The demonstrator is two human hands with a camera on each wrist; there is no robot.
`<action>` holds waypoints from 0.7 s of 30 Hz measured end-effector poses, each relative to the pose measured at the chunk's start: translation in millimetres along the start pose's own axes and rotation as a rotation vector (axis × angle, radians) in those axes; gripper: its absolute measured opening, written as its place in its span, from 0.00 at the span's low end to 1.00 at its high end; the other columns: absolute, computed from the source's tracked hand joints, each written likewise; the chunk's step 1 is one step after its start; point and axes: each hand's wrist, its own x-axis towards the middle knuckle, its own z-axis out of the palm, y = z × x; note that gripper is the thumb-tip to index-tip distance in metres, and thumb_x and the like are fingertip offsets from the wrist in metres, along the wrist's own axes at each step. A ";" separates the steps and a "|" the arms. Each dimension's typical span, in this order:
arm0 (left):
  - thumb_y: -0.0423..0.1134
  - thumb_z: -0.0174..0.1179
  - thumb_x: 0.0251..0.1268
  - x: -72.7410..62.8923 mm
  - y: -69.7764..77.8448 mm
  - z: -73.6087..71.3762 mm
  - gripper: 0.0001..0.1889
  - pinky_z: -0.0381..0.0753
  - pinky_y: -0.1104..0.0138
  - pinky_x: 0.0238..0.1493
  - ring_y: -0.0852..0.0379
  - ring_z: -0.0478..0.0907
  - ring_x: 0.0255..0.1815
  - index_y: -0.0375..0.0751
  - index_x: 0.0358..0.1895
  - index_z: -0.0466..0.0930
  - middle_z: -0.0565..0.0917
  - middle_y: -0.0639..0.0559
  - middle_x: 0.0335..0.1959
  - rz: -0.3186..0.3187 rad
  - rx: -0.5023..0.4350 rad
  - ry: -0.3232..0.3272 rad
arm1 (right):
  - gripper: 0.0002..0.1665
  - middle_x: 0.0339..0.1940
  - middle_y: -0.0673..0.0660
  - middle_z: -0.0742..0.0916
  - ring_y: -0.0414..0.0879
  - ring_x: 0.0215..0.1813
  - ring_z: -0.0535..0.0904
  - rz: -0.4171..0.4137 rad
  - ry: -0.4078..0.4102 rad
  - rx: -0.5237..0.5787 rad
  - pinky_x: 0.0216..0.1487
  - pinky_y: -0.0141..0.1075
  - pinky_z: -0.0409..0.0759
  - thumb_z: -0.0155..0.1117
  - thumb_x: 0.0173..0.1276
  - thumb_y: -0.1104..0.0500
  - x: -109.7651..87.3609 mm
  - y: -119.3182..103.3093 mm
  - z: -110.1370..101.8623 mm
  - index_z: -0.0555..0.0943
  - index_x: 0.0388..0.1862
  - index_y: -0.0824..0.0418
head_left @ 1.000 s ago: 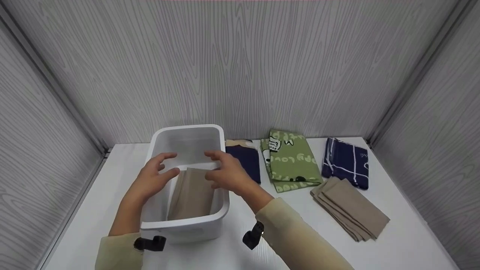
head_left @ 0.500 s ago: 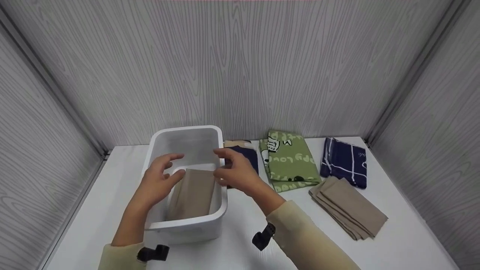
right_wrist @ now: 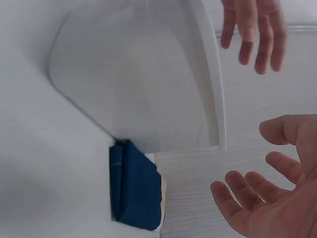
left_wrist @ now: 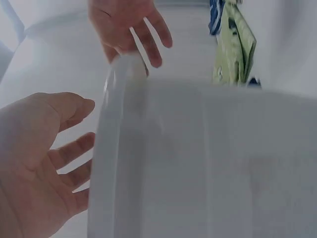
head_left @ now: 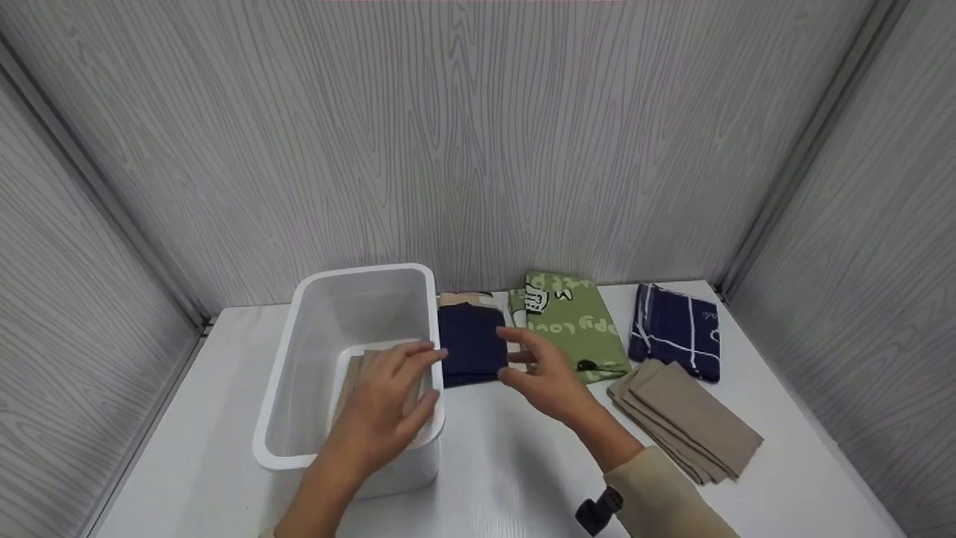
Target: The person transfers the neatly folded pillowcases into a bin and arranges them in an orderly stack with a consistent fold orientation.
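My left hand point(head_left: 382, 407) hovers over the right side of a white plastic bin point(head_left: 270, 418), fingers loosely extended and holding nothing. Inside the bin lies a folded brown cloth point(head_left: 354, 373), mostly hidden behind that hand. To the right of the bin, my right hand point(head_left: 549, 377) is in the air with spread, slightly bent fingers and nothing in its grasp. Its fingertips overlap the right edge of a folded navy cloth point(head_left: 472, 340) in the head view. The right wrist view has this navy cloth point(right_wrist: 136, 186) beside the bin's wall point(right_wrist: 133, 79), apart from the fingers.
A folded green printed cloth point(head_left: 579, 321) lies behind the right hand. Farther right are a folded navy cloth with white lines point(head_left: 676, 329) and a stack of folded brown cloths point(head_left: 691, 422). Grey wood-grain panels point(head_left: 478, 149) enclose the white table point(head_left: 508, 478).
Both hands have moved right: the left across the bin towards its right rim, the right out past the rim to the navy cloth. The view has shifted slightly.
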 end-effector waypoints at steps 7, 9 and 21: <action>0.37 0.66 0.61 -3.3 41.7 35.2 0.24 0.74 0.58 0.64 0.52 0.72 0.64 0.52 0.61 0.79 0.78 0.53 0.61 0.210 -0.039 0.001 | 0.31 0.68 0.55 0.78 0.60 0.64 0.77 0.037 0.108 -0.103 0.57 0.53 0.80 0.67 0.66 0.63 -35.8 44.4 -34.3 0.75 0.69 0.53; 0.37 0.67 0.60 -4.9 50.7 47.8 0.24 0.74 0.58 0.65 0.51 0.72 0.64 0.53 0.61 0.79 0.78 0.54 0.60 0.251 -0.048 -0.012 | 0.31 0.67 0.55 0.78 0.61 0.64 0.77 0.048 0.143 -0.147 0.56 0.55 0.79 0.67 0.66 0.63 -45.8 56.4 -44.8 0.76 0.68 0.52; 0.42 0.69 0.59 -11.7 75.7 127.5 0.24 0.74 0.59 0.65 0.50 0.74 0.64 0.56 0.60 0.77 0.78 0.53 0.59 0.384 0.053 -0.146 | 0.32 0.64 0.59 0.80 0.59 0.67 0.74 0.017 0.266 -0.404 0.63 0.57 0.73 0.71 0.61 0.66 -93.6 112.4 -89.8 0.77 0.66 0.59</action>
